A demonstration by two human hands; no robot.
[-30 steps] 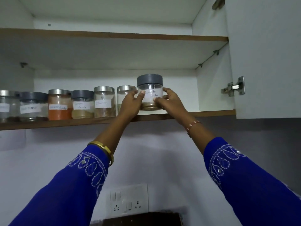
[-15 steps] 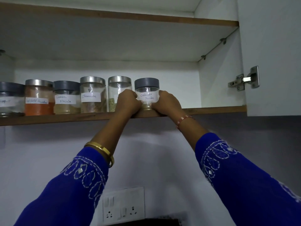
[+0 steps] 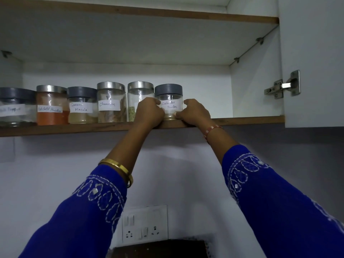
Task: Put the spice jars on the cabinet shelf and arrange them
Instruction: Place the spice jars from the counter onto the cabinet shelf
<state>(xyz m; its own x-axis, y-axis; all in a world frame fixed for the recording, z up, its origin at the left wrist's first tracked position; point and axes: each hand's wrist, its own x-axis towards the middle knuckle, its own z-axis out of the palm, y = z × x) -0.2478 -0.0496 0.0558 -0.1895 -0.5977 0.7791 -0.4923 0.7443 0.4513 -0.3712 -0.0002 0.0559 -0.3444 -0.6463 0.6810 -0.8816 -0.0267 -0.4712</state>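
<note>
Coriander powder jar (image 3: 169,103) stands on the cabinet shelf (image 3: 242,120), at the right end of the row. Left hand (image 3: 149,112) and right hand (image 3: 194,113) pinch its low sides with curled fingers. The glass is probably slippery and fragile.

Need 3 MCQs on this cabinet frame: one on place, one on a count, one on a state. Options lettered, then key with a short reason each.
1. Where does the grey-lidded glass jar labelled Coriander Powder stand in the row on the wooden cabinet shelf?
A. right end
B. middle
C. left end

2. How many jars in view have grey lids?
A. one
B. three
C. five

3. What is the state of the coriander jar?
A. lying on its side
B. upright on the shelf, left hand and right hand at its sides
C. lid off

Key: 1 A, only bare shelf lies to its right. 2 B, coriander, the Garam Masala jar and the leftmost pepper jar; the rest are metal. 3 B, its base sits on the board with fingers curled against both sides.
</note>
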